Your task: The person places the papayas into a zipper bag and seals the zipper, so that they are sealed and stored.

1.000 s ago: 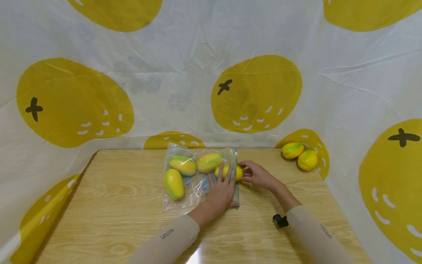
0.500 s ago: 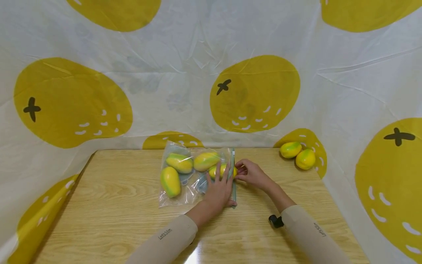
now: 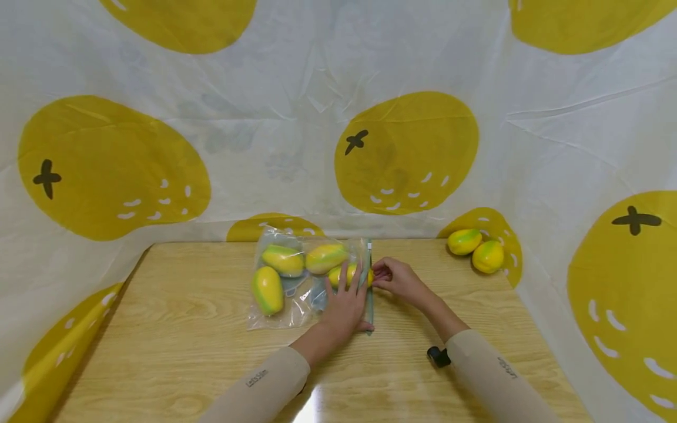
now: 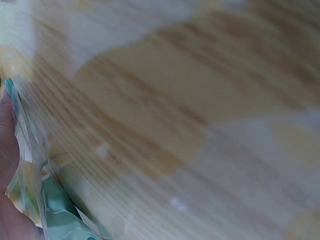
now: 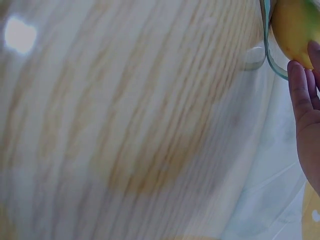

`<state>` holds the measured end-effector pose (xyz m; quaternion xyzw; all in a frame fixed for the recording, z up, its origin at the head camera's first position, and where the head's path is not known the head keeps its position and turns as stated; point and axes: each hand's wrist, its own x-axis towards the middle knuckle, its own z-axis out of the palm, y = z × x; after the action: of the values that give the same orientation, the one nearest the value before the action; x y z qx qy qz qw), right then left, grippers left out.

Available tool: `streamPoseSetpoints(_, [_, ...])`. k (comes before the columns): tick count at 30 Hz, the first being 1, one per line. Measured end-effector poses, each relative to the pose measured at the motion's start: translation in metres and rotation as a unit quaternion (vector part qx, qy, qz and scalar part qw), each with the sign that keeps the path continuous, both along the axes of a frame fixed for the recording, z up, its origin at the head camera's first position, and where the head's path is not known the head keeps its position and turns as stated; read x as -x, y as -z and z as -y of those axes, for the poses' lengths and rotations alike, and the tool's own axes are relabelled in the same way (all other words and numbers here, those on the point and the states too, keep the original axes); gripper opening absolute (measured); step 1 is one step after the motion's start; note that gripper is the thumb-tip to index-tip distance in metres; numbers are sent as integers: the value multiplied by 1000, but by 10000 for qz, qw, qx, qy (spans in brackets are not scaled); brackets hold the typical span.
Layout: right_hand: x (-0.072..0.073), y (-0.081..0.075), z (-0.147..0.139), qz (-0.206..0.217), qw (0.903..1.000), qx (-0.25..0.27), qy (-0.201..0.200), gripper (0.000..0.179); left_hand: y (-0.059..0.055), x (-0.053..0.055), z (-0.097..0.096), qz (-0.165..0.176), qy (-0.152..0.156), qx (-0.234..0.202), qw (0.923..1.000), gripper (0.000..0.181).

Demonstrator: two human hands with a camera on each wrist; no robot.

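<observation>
A clear zip bag point(image 3: 291, 320) lies on the table with several yellow-green mangoes inside, among them the mango point(image 3: 267, 291) at its left end. Over the bag's right part my left hand point(image 3: 344, 308) rests with fingers spread, pressing the film near the green zip edge point(image 3: 369, 311). At the bag's mouth, another mango point(image 3: 338, 275) lies mostly inside, partly under the left fingers. My right hand point(image 3: 396, 279) holds its outer end with the fingertips. The right wrist view shows those fingertips point(image 5: 295, 67) against the mango's tip point(image 5: 295, 30), beside the bag's green edge.
Two more mangoes, one behind point(image 3: 464, 241) and one in front point(image 3: 488, 257), lie at the table's back right corner. A wooden table point(image 3: 174, 329) carries everything. A white cloth point(image 3: 275, 158) printed with yellow fruit hangs behind and at the sides.
My right hand has moved left, taking the mango deeper into the bag. The left hand stays spread on the film. The bag and both hands shift slightly left in view.
</observation>
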<state>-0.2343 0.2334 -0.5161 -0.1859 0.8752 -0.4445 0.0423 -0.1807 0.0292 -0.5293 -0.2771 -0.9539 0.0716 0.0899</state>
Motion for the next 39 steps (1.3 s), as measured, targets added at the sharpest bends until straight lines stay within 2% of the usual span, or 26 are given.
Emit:
streamPoseSetpoints(5, [-1, -1, 7, -9, 9999, -95, 108, 29, 4, 1, 3, -198, 44, 11, 9998, 127])
streamPoseSetpoints(11, [-1, -2, 12, -5, 9995, -218, 209, 29, 6, 2, 4, -193, 37, 0, 9998, 128])
streamPoseSetpoints(17, [2, 1, 15, -2, 9995, -217, 212, 29, 8, 3, 5, -257, 37, 12, 9997, 126])
streamPoseSetpoints(24, [2, 1, 22, -6, 9994, -329, 49, 24, 7, 2, 6, -593, 146, 16, 9981, 127])
streamPoseSetpoints(28, [0, -2, 23, 49, 9994, -322, 72, 25, 7, 2, 6, -642, 118, 25, 9979, 127])
streamPoseSetpoints(33, [-2, -6, 22, -9, 9994, -349, -62, 29, 6, 1, 7, -469, 38, -100, 9988, 128])
streamPoseSetpoints(39, [-6, -9, 18, 28, 9996, -264, 15, 32, 6, 3, 9, -343, 15, -119, 9993, 128])
